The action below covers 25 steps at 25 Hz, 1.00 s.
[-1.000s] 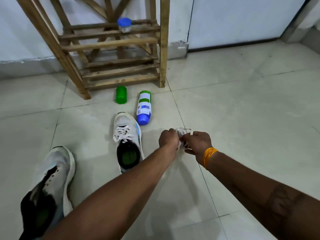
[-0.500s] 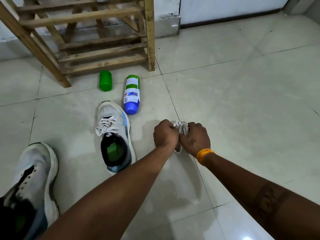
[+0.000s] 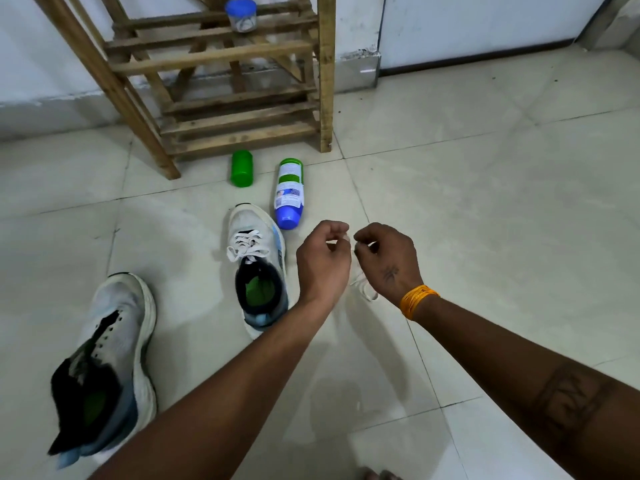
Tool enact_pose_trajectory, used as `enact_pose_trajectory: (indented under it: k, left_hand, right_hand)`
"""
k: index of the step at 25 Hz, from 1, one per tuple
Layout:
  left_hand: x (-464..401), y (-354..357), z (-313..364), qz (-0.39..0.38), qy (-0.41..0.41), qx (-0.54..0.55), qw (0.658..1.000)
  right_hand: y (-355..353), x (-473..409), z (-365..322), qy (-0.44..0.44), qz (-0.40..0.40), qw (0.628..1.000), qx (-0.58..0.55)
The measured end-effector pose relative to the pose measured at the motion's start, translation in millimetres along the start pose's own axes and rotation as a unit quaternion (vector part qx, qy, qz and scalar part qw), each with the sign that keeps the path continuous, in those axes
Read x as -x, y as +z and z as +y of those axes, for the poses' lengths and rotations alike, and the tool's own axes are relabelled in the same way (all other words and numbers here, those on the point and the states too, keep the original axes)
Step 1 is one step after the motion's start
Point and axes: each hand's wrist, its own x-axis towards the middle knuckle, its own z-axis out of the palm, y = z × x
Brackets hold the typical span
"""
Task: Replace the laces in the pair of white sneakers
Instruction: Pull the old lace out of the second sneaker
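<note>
Both hands, left (image 3: 323,259) and right (image 3: 388,261), each grip pinching white lace (image 3: 363,289) (fingers curled tight).

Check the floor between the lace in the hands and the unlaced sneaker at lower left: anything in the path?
Nothing lies on the tiles on the direct path. Both hands, left hand and right hand, pinch the white lace. The laced sneaker sits just left of them, beside the path to the unlaced sneaker.
</note>
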Motion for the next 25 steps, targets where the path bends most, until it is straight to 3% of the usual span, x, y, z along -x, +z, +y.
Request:
enact_pose_trajectory:
  k: [3, 6, 8, 10, 13, 15, 18, 25]
  left_hand:
    - [0, -38, 11, 0.031, 0.057, 0.026, 0.998]
    - [-7, -93, 8, 0.128, 0.085, -0.005, 0.988]
    - [-17, -131, -11, 0.189, 0.049, -0.054, 0.979]
    - [-26, -157, -35, 0.211, -0.064, -0.06, 0.974]
    - [-27, -170, -54, 0.157, -0.219, 0.044, 0.962]
    - [-26, -171, -54, 0.104, -0.229, 0.062, 0.966]
    - [-30, -169, -49, 0.062, -0.215, 0.079, 0.971]
    - [-42, -168, -46, 0.018, -0.226, 0.172, 0.959]
  right_hand:
    - [17, 3, -39, -0.017, -0.046, 0.997, -0.062]
    - [40, 6, -61, -0.051, -0.09, 0.99, -0.092]
    - [57, 3, -71, -0.086, -0.119, 0.986, -0.084]
    - [69, -2, -78, -0.128, -0.127, 0.981, -0.07]
    - [85, -14, -90, -0.175, -0.125, 0.975, -0.06]
    - [93, -24, -96, -0.17, -0.175, 0.969, -0.046]
    - [105, -33, -100, -0.193, -0.282, 0.937, 0.078]
    - [110, -31, -90, -0.11, -0.243, 0.961, -0.073]
